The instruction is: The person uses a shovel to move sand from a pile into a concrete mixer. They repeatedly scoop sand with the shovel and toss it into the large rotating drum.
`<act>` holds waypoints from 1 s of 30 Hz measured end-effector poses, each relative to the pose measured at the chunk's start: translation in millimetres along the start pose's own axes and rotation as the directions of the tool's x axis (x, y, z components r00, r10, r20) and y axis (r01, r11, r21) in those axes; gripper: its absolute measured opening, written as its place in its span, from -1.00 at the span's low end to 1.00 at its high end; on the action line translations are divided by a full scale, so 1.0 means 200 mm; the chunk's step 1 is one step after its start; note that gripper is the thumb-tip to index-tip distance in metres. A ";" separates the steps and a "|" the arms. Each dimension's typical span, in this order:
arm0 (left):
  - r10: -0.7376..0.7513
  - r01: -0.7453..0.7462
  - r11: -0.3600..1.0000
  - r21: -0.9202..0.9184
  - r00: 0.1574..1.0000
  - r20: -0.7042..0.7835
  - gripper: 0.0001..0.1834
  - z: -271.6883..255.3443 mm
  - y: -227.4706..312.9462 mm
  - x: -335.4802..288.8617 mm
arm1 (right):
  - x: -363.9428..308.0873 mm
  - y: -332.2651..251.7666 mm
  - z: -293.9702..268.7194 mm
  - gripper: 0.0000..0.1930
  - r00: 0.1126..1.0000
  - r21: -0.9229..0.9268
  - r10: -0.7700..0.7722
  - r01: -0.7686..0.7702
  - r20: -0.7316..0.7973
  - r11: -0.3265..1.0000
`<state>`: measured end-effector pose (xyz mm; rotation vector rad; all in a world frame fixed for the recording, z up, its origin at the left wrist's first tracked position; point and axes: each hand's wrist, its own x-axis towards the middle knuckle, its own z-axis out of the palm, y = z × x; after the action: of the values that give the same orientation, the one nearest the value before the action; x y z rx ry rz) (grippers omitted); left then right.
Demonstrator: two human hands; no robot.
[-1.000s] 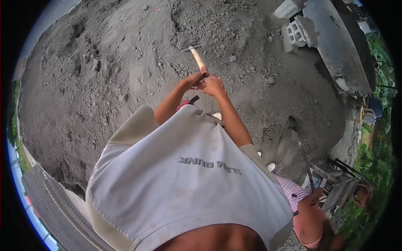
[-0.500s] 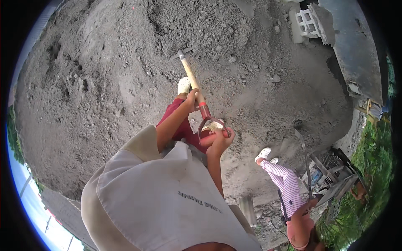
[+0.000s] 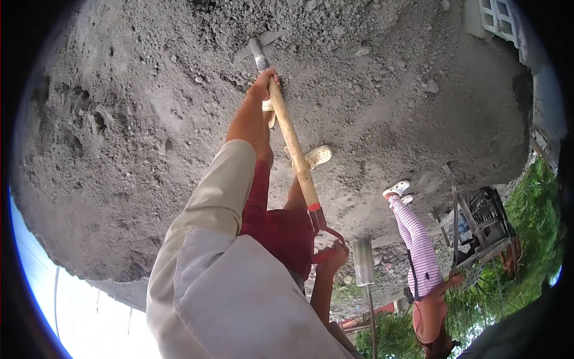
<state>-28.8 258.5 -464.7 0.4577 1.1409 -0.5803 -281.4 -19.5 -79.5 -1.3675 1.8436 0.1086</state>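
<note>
Pale wood makes up most of the long, straight shovel (image 3: 290, 134), which slants over grey, crumbly soil (image 3: 149, 119) in front of the person. Its dark metal blade (image 3: 270, 38) shows nearly edge-on against the clods, so how much of it is sunk in cannot be told. The bare left hand (image 3: 265, 84) is clamped round the shaft just below the blade's scuffed grey socket, some fingers hidden behind the wood. Well apart from it, at the shovel's near end, the right hand (image 3: 336, 257) is closed on the red metal D-shaped grip (image 3: 318, 221), covering part of the crossbar. The cream perforated clog (image 3: 320, 155) right of the shovel is plain to see; its mate (image 3: 271, 116), on the left, is partly blocked by the shaft and left arm. Below the shovel come smooth maroon shorts (image 3: 278, 230) and a pale fabric shirt (image 3: 239, 299), cut off by the lower edge. Well to the shovel's right, a second person in thin-striped pink-and-white trousers (image 3: 418, 251) stands near a cluttered wooden frame (image 3: 484, 233) whose contents blur together. Far up to the shovel's right, a pale hollow block (image 3: 497, 18) with square openings is cropped by the fisheye rim.
</note>
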 end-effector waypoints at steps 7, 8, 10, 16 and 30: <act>0.123 -0.140 0.984 -0.113 0.981 -0.147 -0.84 -0.06 -0.36 -0.14 | 0.47 -0.05 -0.23 -0.94 0.975 -0.103 -0.220 0.221 0.017 0.970; 0.056 -0.069 0.989 -0.127 0.993 -0.104 -0.84 -0.07 -0.40 -0.14 | 0.55 0.00 -0.29 -0.94 0.973 -0.079 -0.228 0.229 0.030 0.970; -0.032 0.013 0.989 -0.150 0.992 -0.122 -0.84 -0.11 -0.53 -0.24 | 0.65 0.11 -0.47 -0.92 0.968 -0.079 -0.251 0.251 0.008 0.965; -0.051 -0.008 0.979 -0.204 0.958 -0.284 -0.82 -0.01 -0.83 -0.65 | 1.10 0.01 -0.86 -0.94 0.968 -0.014 -0.250 0.250 0.025 0.968; 0.305 -0.344 0.905 -0.249 0.935 -0.181 -0.82 0.35 -1.44 -1.49 | 1.43 -1.44 -1.31 -0.84 0.711 -0.187 -0.562 0.675 0.422 0.714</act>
<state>-253.4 51.9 -175.0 0.4383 1.2240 -0.0930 -208.9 -486.9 19.3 -2.0129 1.0136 0.2858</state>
